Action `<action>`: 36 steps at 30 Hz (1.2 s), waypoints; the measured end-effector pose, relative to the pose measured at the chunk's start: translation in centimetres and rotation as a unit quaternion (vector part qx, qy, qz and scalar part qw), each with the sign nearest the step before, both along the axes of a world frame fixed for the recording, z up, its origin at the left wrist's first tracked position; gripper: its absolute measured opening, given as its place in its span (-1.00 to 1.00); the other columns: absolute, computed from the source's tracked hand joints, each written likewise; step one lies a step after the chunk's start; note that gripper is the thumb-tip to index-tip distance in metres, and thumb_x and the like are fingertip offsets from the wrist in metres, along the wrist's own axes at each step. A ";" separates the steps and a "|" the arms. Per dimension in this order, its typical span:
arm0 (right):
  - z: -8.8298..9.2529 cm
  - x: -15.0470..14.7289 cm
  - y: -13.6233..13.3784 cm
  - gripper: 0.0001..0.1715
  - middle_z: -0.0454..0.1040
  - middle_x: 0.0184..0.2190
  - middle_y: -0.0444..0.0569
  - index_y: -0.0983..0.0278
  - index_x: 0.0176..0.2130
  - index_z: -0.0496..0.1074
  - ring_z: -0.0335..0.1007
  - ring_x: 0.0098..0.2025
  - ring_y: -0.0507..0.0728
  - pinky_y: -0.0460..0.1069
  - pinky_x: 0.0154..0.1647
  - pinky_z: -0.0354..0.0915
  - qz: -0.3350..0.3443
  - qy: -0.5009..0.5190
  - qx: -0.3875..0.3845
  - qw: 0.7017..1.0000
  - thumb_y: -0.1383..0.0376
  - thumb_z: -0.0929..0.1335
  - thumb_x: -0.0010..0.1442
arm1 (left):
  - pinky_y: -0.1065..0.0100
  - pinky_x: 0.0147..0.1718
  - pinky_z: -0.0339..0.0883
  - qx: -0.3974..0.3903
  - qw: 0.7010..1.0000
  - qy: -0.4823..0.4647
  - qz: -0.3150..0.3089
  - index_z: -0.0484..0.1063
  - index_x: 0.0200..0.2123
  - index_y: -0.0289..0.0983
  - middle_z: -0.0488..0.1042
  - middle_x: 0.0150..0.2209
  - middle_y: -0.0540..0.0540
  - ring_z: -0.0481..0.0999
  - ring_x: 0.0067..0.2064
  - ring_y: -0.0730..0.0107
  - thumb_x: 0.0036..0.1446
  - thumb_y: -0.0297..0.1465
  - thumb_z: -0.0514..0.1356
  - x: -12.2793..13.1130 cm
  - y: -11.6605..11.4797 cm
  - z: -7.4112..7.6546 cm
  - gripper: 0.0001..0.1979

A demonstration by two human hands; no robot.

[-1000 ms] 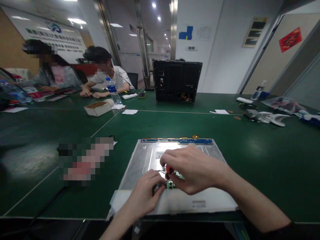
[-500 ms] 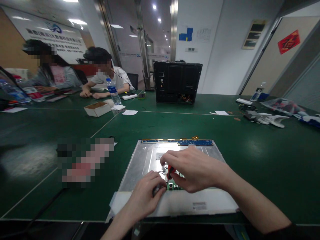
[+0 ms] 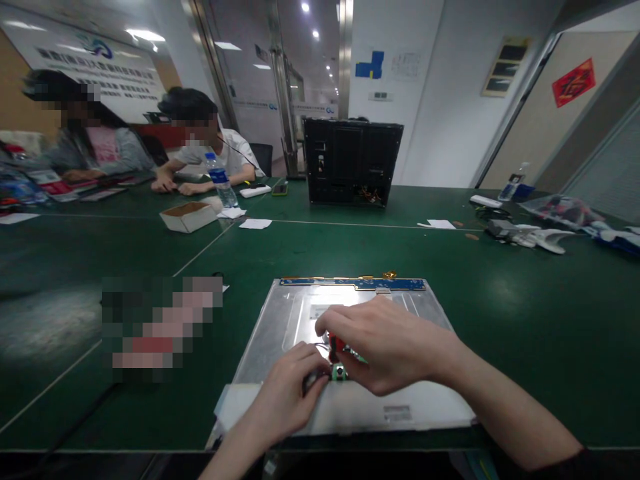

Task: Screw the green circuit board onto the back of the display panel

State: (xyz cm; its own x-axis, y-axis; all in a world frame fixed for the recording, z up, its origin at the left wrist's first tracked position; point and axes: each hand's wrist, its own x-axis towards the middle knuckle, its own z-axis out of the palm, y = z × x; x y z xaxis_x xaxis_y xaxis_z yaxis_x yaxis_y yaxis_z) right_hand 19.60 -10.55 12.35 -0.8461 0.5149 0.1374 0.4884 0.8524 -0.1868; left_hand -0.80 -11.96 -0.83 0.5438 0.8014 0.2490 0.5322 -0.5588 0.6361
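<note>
A flat metal display panel (image 3: 265, 340) lies in front of me, with a blue circuit strip (image 3: 395, 285) along its far edge and a whitish band (image 3: 360, 403) along the near side. My right hand (image 3: 395, 343) grips the red and black handle of a screwdriver (image 3: 335, 343), held over a small green circuit board (image 3: 341, 373) on the panel. Most of that board is hidden under the hand. At the board's left edge rests my left hand (image 3: 287, 393), its thumb and fingers closed around something dark; what it is stays unclear.
Beyond the panel a black monitor housing (image 3: 353, 163) stands on the green table (image 3: 310, 247). To the left are an open white box (image 3: 187, 219), a water bottle (image 3: 220, 180) and a blurred-out pinkish item (image 3: 170, 320). Cables and plastic parts (image 3: 530, 233) lie right. Two people sit at the far left.
The camera view has shifted slightly. My right hand has turned a little with the screwdriver, covering more of the green board. My left hand stays at the board's left edge.
</note>
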 end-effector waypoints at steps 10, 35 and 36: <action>-0.7 -0.1 0.4 -0.80 0.50 -0.32 -0.05 0.29 -0.16 0.31 0.30 -0.42 0.05 -0.02 -0.51 -0.08 -0.024 -0.016 0.042 0.999 0.20 0.24 0.29 | 0.27 -0.22 0.36 0.010 1.000 0.001 0.001 0.48 -0.29 -0.25 0.50 -0.27 -0.13 0.46 -0.21 0.21 0.15 -0.51 0.06 0.0 0.0 0.1 -0.81; -1.2 -0.5 0.4 -0.85 0.48 -0.34 -0.08 0.28 -0.17 0.29 0.22 -0.48 0.03 -0.02 -0.53 -0.12 -0.039 -0.014 0.069 0.997 0.24 0.24 0.29 | 0.30 -0.23 0.31 -0.015 1.000 -0.007 -0.009 0.46 -0.28 -0.24 0.50 -0.27 -0.08 0.46 -0.21 0.24 0.13 -0.52 0.10 -0.1 0.0 -0.1 -0.83; -1.2 -0.4 0.4 -0.85 0.48 -0.37 -0.09 0.27 -0.19 0.30 0.22 -0.49 0.03 -0.02 -0.53 -0.14 -0.044 -0.020 0.074 0.996 0.22 0.26 0.29 | 0.30 -0.22 0.31 -0.011 1.000 -0.009 -0.010 0.46 -0.26 -0.23 0.50 -0.26 -0.08 0.46 -0.20 0.24 0.13 -0.53 0.10 -0.1 0.0 -0.1 -0.83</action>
